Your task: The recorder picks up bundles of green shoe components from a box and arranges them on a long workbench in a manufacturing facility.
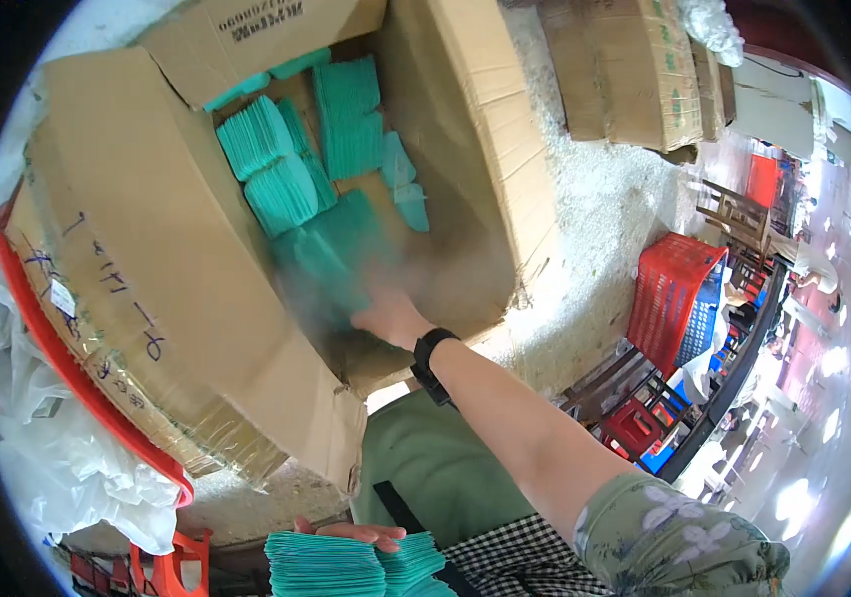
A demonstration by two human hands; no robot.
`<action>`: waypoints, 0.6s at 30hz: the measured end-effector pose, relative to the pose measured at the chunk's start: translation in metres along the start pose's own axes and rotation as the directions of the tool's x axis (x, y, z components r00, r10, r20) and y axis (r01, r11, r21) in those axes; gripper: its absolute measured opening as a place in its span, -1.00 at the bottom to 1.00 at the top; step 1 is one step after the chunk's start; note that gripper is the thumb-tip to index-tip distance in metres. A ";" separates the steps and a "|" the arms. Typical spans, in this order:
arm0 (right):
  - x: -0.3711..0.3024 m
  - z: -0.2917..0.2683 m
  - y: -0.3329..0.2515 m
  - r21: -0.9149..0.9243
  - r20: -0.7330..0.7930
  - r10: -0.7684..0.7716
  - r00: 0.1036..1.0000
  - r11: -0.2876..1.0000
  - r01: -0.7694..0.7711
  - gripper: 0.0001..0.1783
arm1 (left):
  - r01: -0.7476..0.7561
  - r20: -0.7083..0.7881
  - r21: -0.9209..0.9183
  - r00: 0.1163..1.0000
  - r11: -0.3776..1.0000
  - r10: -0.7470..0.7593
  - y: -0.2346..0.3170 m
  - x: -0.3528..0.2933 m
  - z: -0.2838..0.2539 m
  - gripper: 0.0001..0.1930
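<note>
A large open cardboard box lies before me, with several stacks of thin teal-green pieces inside. My right hand, a dark band on its wrist, reaches down into the box. It is blurred, next to a smeared green bundle; whether its fingers grip that bundle cannot be made out. At the lower edge my left hand holds a thick stack of the same green pieces against my body, its fingers lying over the top. Some loose green pieces rest on the box bottom, right of the stacks.
Left of the box are a red plastic rim and white plastic bags. More cardboard boxes stand at the far right. A red crate, stools and a wooden chair are on the right, over a pale floor.
</note>
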State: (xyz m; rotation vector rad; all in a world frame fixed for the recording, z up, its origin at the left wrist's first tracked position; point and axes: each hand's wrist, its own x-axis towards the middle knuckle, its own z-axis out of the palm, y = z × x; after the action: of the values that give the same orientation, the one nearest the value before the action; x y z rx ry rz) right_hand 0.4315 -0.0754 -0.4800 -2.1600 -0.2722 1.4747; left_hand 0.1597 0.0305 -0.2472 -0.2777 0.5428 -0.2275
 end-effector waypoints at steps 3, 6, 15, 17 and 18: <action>-0.028 -0.013 -0.030 -0.060 -0.014 -0.013 1.000 0.998 0.012 -0.52 | -0.063 -0.019 0.043 0.998 0.997 0.064 -0.002 -0.015 0.026 -0.14; -0.064 -0.036 -0.052 -0.072 -0.064 -0.086 0.994 0.994 0.081 -0.57 | -0.098 0.007 0.076 0.995 0.992 0.098 -0.008 -0.019 0.071 -0.22; -0.193 -0.111 -0.089 -0.184 -0.092 -0.131 0.987 0.976 0.112 -0.49 | -0.373 -0.214 0.119 0.895 0.920 0.391 -0.064 -0.028 0.164 -0.71; -0.222 -0.121 -0.087 -0.189 -0.126 -0.158 0.979 0.973 0.133 -0.46 | -0.365 -0.202 0.065 0.907 0.929 0.371 -0.080 -0.034 0.170 -0.68; -0.232 -0.130 -0.082 -0.209 -0.113 -0.143 0.983 0.971 0.117 -0.43 | -0.359 -0.200 0.036 0.912 0.932 0.359 -0.090 -0.038 0.171 -0.67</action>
State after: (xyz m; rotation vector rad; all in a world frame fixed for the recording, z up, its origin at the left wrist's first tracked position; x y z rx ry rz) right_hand 0.4686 -0.1439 -0.2131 -2.3356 -0.5281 1.2770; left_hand 0.2073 -0.0088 -0.0599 -0.1510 0.7861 0.1050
